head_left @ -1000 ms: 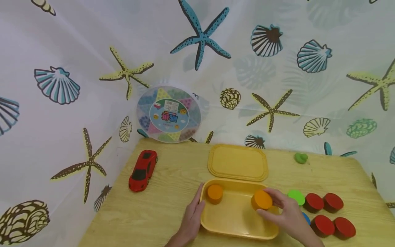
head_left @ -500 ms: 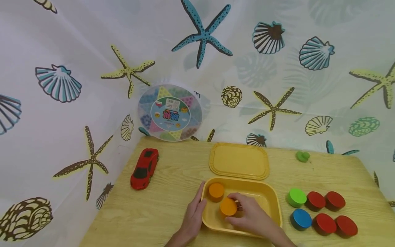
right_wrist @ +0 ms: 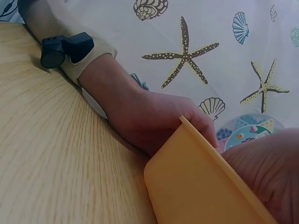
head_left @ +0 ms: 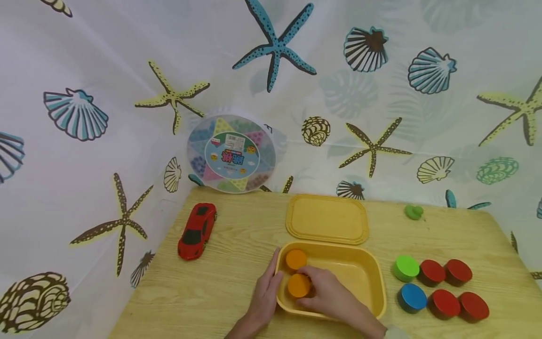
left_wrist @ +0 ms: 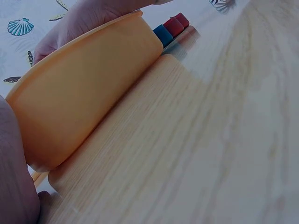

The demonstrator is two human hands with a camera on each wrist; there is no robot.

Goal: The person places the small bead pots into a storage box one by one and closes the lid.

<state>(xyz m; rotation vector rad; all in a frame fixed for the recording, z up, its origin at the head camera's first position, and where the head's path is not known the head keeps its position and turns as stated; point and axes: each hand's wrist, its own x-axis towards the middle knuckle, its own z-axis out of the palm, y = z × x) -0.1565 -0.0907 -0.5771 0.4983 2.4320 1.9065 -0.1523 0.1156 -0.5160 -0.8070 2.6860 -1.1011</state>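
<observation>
In the head view, my right hand pinches an orange round block between thumb and fingers, low inside the left end of a yellow plastic box. A second orange round block sits just behind it in the far left corner. Flat against the box's left outer wall lies my left hand, its fingers extended and its thumb at the rim. The left wrist view shows the box's outer side wall standing on the wooden table. From the right wrist, the box wall hides the blocks.
Right of the box stand a green round block, a blue one and several red ones. Behind it lies a flat yellow lid. A red toy car, a small green toy and a round game board are farther off.
My right hand has carried the held orange block leftward across the box, down beside the other orange block. The left hand keeps its place at the box's left wall.
</observation>
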